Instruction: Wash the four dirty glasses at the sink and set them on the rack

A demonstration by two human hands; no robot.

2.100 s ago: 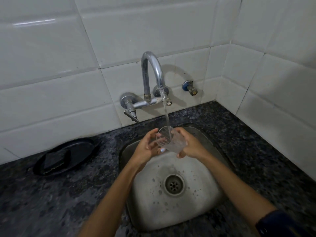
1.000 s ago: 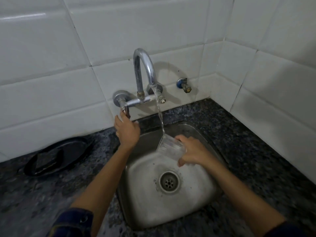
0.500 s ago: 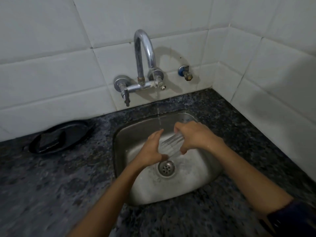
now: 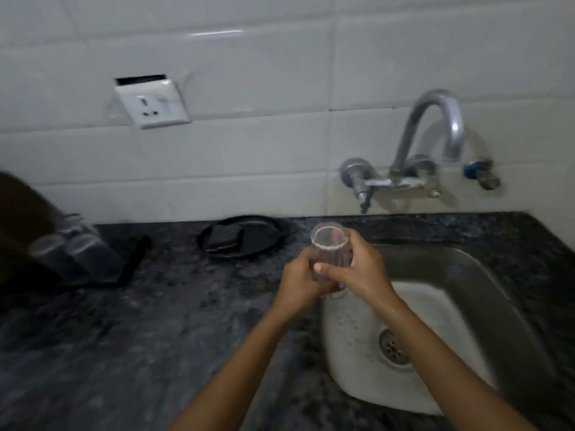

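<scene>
**Wet glass in both hands, between sink and rack**

Both hands wrap one upright glass [image 4: 330,250]: the left hand [image 4: 303,283] curls round its lower part, the right hand [image 4: 362,269] grips the side with its thumb across the front. The glass hangs over the sink [image 4: 485,275] rim, at the near-left corner of the basin.

Risks, as I judge them: the glass and fingers are probably wet, so a slip at the changeover from two hands to one is the likeliest fault, and it would fall on stone counter [image 4: 140,337] or steel. The picture is blurred by head motion, so a hurried swing leftward could also knock the glass against what stands there.

Room: left of the hands the counter lies open for a good stretch. Beyond the hands and slightly left lies a dark dish [image 4: 245,236]. Far left stands the rack [image 4: 130,265], with blurred glasses [image 4: 71,244] on it; how many I cannot tell, nor which spot is free. The tap [image 4: 435,126] is up and to the right, well apart from the path
</scene>
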